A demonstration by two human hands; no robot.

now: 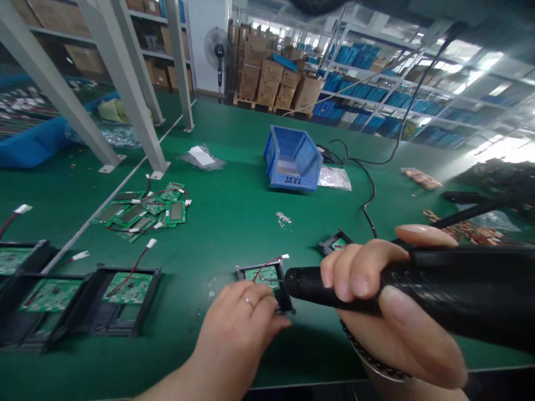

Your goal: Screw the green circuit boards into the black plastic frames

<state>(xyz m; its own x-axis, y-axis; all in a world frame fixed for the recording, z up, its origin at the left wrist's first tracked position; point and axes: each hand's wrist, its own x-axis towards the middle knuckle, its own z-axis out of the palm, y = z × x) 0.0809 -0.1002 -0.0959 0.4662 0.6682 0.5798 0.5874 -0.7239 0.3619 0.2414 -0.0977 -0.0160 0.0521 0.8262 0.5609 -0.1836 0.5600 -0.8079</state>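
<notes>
Two hands: both at the framed circuit board (pixel 267 277), nearer the viewer than the blue bin (pixel 292 159).
Left hand (pixel 246 323): fingers pressing the board's near edge.
Right hand (pixel 376 295): wrapped around black electric screwdriver (pixel 418 289), tip on board.

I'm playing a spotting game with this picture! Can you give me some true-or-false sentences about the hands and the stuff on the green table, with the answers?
1. The right hand grips a black electric screwdriver. True.
2. The left hand rests on a small black plastic frame holding a green circuit board. True.
3. The blue plastic bin sits right between the two hands. False: it stands farther back on the green table, apart from both hands.
4. The loose pile of green circuit boards with red wires lies to the right of the bin. False: it lies to its left.
5. A ring shows on one of the left hand's fingers. True.
</notes>
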